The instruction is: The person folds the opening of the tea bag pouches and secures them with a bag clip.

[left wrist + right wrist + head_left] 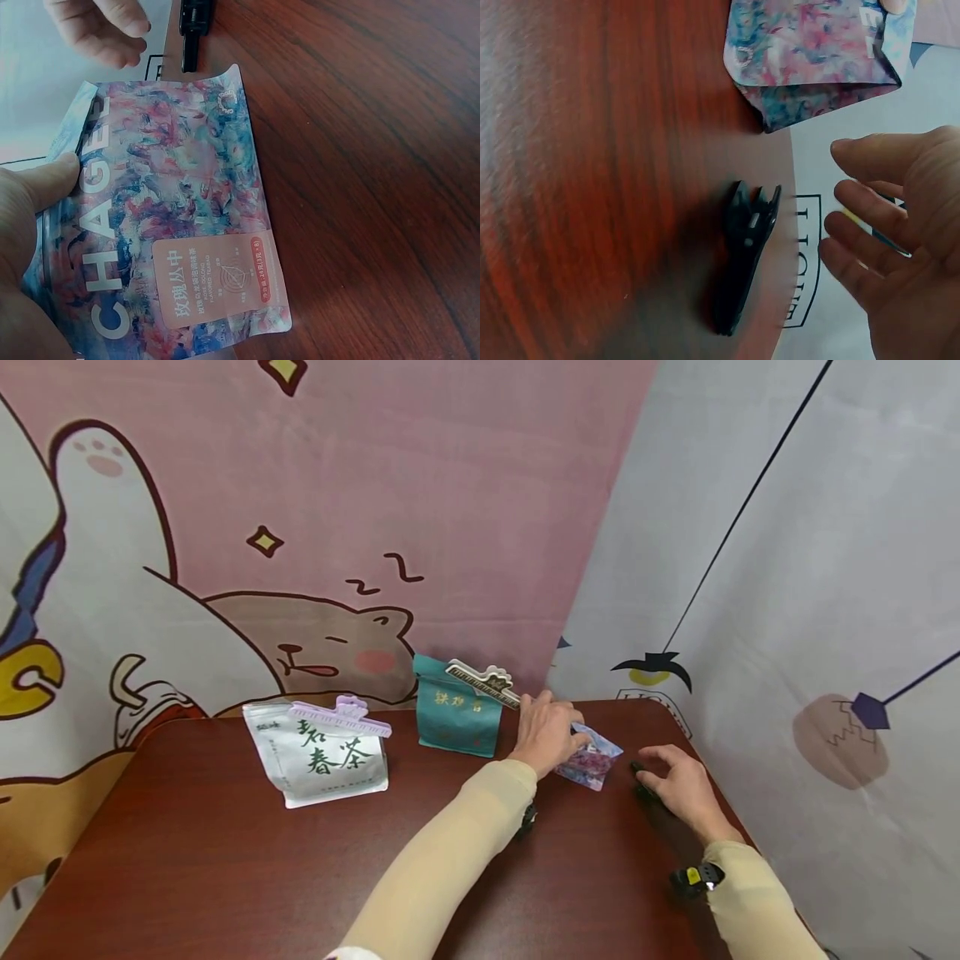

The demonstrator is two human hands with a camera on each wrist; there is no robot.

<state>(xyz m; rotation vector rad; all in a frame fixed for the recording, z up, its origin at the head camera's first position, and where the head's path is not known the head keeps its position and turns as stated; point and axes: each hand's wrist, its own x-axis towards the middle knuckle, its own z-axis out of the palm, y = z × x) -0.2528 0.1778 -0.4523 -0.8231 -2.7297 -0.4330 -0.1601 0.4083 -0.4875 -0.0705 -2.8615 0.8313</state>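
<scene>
My left hand [546, 732] grips the top edge of a pink and blue tea pouch [591, 763], its thumb [54, 178] on the front of the pouch in the left wrist view. White letters and a pink label show on that pouch [172, 180]. To its right my right hand [681, 787] is held with fingers apart and nothing between them. Below and beside those fingers a black clip [744, 262] lies on the table, apart from the hand in the right wrist view. My left fingers behind the pouch are mostly hidden.
A teal pouch [453, 727] with a grey and white ruler clip [483, 683] stands left of my left hand. Farther left is a white pouch [322, 777] with a purple clip [341, 717]. Printed cloth [465, 510] rises behind the brown table [262, 877] and along its right side.
</scene>
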